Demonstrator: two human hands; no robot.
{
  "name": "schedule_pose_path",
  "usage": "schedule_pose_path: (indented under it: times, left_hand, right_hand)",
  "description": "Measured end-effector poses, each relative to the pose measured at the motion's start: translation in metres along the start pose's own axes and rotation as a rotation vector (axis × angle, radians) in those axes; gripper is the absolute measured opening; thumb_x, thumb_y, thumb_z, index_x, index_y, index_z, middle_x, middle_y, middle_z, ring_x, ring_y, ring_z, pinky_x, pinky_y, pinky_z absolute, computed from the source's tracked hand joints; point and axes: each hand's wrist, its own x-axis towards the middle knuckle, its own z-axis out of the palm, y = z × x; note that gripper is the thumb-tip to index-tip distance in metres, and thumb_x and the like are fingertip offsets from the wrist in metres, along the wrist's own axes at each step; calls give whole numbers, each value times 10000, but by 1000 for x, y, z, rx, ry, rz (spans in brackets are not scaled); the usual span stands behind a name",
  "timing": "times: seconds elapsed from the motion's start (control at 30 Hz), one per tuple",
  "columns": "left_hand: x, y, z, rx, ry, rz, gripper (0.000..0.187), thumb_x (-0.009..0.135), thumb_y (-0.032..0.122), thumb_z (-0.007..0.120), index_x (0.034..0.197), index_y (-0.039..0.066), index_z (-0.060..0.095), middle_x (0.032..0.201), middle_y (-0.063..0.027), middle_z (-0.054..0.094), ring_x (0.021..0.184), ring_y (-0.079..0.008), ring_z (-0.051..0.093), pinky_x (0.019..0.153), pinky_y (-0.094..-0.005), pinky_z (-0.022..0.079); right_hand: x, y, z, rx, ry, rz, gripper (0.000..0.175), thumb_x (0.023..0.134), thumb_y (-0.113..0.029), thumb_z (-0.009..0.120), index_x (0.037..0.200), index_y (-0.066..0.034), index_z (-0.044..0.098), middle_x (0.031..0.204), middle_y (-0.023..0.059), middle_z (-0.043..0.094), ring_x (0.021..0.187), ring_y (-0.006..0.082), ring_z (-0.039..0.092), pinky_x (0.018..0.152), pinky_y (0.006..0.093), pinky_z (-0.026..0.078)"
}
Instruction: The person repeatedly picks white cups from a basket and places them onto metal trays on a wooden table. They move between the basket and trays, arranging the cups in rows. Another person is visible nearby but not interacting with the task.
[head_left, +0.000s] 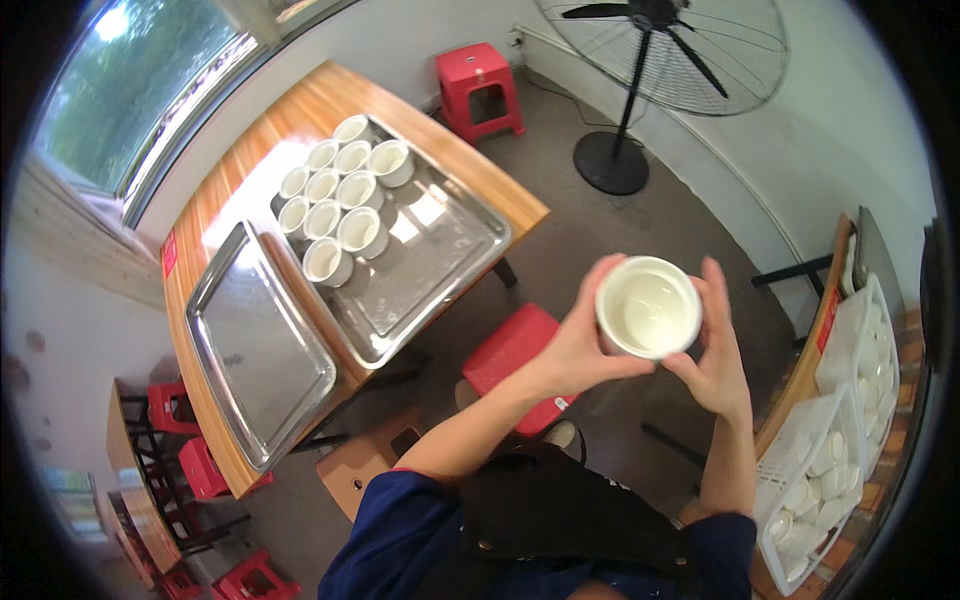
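Note:
Between both hands I hold a white ramekin-style cup (649, 307), its mouth tilted up toward me and nothing visible inside. My left hand (581, 334) grips its left side, the thumb under the near rim. My right hand (709, 345) rests against the right side, thumb at the lower rim and fingers raised. To the left, a steel tray (420, 277) on a wood-grain table (502, 191) carries several similar white cups (360, 232), grouped at its far left part. Beside it lies a second steel tray (259, 352) with no cups on it.
At the right, white plastic baskets (772, 487) full of white cups stand on another table (806, 360). A red stool (514, 360) is below my forearms, with a brown stool (360, 469) near it. A pedestal fan (611, 161) and another red stool (476, 82) stand by the wall.

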Motion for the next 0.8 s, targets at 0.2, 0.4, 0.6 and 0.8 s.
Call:
schedule_pose_path:
  times: [0.2, 0.4, 0.6, 0.8]
  left_hand:
    - [-21, 21, -170, 133, 360, 47, 1194, 683, 77, 836, 1519, 101, -16, 1492, -145, 282, 1375, -260, 321, 1115, -412, 321]
    - [-89, 5, -297, 976, 667, -302, 610, 806, 249, 763, 1316, 39, 502, 1321, -141, 497, 1197, -289, 522, 919, -424, 491]
    - [-155, 14, -318, 865, 752, -313, 344, 841, 99, 681, 1164, 14, 600, 1123, -153, 580, 1004, -265, 616, 805, -348, 536]
    - [-165, -7, -324, 817, 682, -257, 305, 862, 62, 657, 1153, -6, 597, 1087, -145, 597, 997, -238, 625, 824, -317, 546]
  right_hand:
    - [162, 19, 130, -295, -495, -307, 264, 762, -164, 757, 940, -47, 602, 1117, 194, 538, 1034, 378, 558, 847, 394, 474]
    - [259, 113, 303, -353, -245, -262, 266, 727, -152, 789, 849, -7, 602, 1195, 203, 498, 1070, 379, 559, 896, 428, 478]
    - [285, 189, 391, -355, -244, -91, 275, 726, -109, 780, 898, -12, 589, 1190, 176, 499, 1095, 350, 541, 929, 382, 475]
    - [285, 204, 406, -283, -322, -21, 632, 721, -144, 799, 1275, -83, 502, 1447, 277, 271, 1383, 410, 280, 1122, 431, 316]
